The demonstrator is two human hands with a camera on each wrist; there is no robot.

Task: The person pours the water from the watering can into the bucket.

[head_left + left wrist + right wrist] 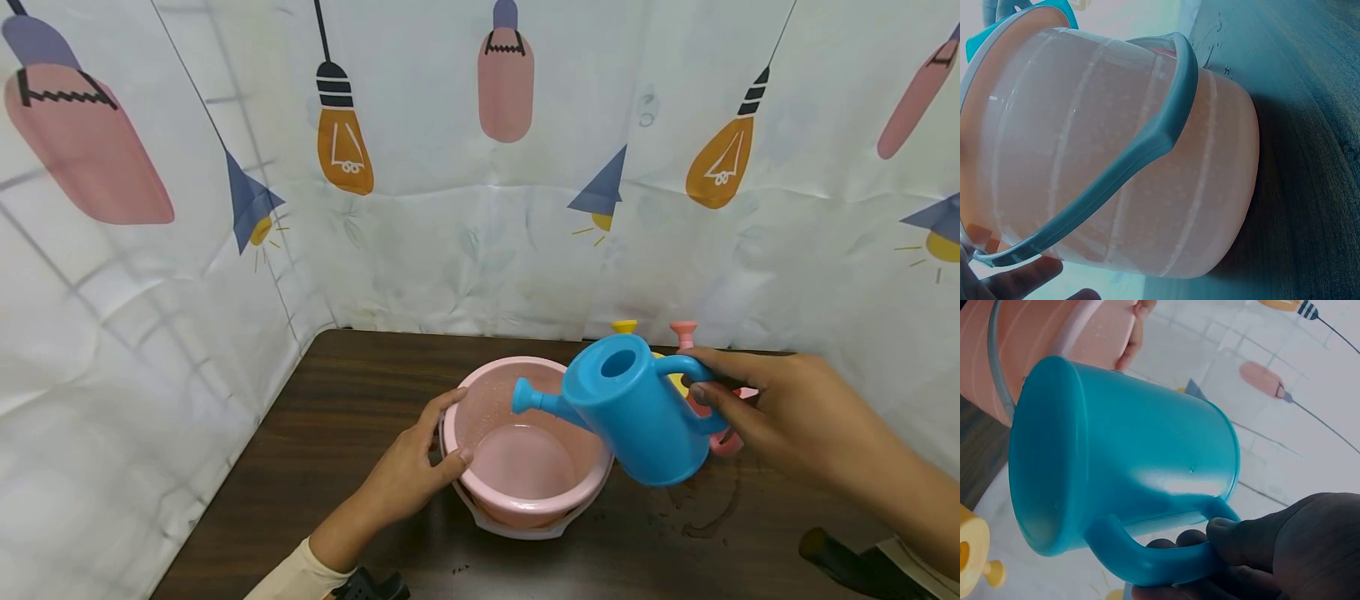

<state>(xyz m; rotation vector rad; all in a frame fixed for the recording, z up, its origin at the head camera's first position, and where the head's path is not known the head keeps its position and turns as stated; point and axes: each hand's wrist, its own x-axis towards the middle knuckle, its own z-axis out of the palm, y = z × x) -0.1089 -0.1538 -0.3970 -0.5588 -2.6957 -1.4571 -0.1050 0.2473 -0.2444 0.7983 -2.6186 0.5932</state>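
A pink bucket (525, 505) with a little water in it stands on the dark wooden table (337, 417). Its pale handle (1147, 150) lies down along its side. My left hand (438, 433) grips the bucket's left rim, thumb inside; its fingers (1019, 280) show under the bucket (1210, 187) in the left wrist view. My right hand (705, 377) holds a blue watering can (637, 412) by its handle (1166, 562), fingers (1254, 544) curled round it. The can (1129, 456) is tilted left, its spout (534, 400) over the bucket.
Behind the blue can stand a yellow watering can (624, 327) and a pink one (683, 333), mostly hidden. A wet patch (705, 512) lies on the table right of the bucket. A printed curtain (450, 208) closes the back and left sides. A dark object (847, 567) sits bottom right.
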